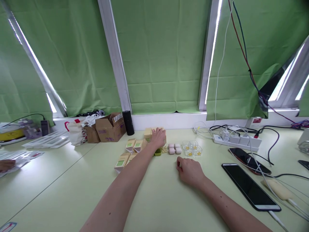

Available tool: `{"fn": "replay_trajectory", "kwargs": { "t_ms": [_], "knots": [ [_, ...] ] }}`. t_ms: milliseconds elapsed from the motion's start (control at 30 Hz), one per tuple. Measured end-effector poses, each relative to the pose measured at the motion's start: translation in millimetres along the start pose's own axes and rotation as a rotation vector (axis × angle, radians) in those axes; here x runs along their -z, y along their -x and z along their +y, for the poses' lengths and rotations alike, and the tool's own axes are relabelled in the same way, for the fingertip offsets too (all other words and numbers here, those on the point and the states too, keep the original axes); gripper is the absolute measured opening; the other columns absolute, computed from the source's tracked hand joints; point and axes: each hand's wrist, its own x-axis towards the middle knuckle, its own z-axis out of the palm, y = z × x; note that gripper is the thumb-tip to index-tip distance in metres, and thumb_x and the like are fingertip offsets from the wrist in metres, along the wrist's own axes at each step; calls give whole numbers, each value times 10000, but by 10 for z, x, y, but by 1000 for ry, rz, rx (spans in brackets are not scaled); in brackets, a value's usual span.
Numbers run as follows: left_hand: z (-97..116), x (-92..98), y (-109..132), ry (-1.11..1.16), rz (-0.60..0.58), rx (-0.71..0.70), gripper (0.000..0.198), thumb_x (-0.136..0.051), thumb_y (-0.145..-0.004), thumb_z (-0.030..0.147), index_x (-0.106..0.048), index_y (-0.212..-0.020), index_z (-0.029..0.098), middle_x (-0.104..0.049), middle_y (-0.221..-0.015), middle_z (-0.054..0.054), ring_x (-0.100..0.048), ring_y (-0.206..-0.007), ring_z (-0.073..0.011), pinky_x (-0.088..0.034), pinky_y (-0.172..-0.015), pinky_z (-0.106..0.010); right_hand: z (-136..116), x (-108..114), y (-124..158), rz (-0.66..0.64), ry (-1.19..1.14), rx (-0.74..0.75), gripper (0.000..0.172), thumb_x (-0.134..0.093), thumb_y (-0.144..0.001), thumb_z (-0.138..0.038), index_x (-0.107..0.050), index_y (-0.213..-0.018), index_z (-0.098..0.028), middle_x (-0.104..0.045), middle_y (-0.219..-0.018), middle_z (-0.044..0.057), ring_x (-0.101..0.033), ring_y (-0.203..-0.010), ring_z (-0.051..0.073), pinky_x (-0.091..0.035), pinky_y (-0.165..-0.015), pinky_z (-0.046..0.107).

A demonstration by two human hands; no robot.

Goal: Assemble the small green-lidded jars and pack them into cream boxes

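Note:
My left hand (158, 138) stretches out to the back group of small tan cardboard boxes (147, 132), its fingers bent over one of them. Several similar boxes with green labels (120, 163) stand to the left of my left forearm, which partly covers them. Just below that hand lies a small green item (157, 152), beside small yellowish pieces (164, 149). Farther right sit pink-white rounded pieces (171, 150) and clear containers with yellow centres (189, 153). My right hand (190, 170) rests on the table in front of them, fingers curled in, with nothing visible in it.
A phone (249, 185), a second dark phone (249, 161), cables and a white power strip (238, 141) occupy the right side. At the back left are a cardboard box (109, 129), a black cylinder (128, 123) and a bag (76, 132). Another person's hand (6, 165) shows at far left.

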Motion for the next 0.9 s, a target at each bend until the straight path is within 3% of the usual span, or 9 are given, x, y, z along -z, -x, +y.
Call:
{"fn": "replay_trajectory", "kwargs": {
  "t_ms": [67, 267, 400, 900],
  "knots": [
    [81, 19, 41, -25, 10, -24, 428, -623, -820, 97, -579, -1239, 174, -583, -1374, -182, -428, -1292, -353, -301, -1065, -491, -2, 1, 4, -3, 3, 1, 94, -554, -937, -206, -636, -984, -216, -773, -972, 87, -723, -873, 259, -292, -606, 299],
    [344, -16, 176, -78, -14, -6, 284, -625, -834, 154, -637, -1118, 138, -652, -1171, -180, -536, -1180, -323, -357, -1033, -445, -4, -7, 5, -21, 14, -6, 121, -542, -937, -210, -643, -1004, -220, -770, -994, 83, -718, -896, 253, -326, -630, 296],
    [438, -43, 219, -86, -38, 60, 334, -641, -811, 171, -638, -1140, 115, -631, -1232, -202, -581, -1143, -319, -420, -957, -421, -3, -13, 0, -8, 21, 5, 113, -535, -945, -216, -635, -998, -221, -770, -979, 78, -720, -880, 251, -311, -617, 299],
    [396, -145, 160, 21, -76, 179, 520, -585, -835, 206, -533, -1340, 94, -459, -1516, -233, -516, -1307, -349, -430, -1036, -418, -5, -14, 3, 1, 30, 14, 98, -541, -941, -218, -628, -987, -226, -775, -976, 67, -727, -879, 262, -285, -606, 294]
  ]
}}
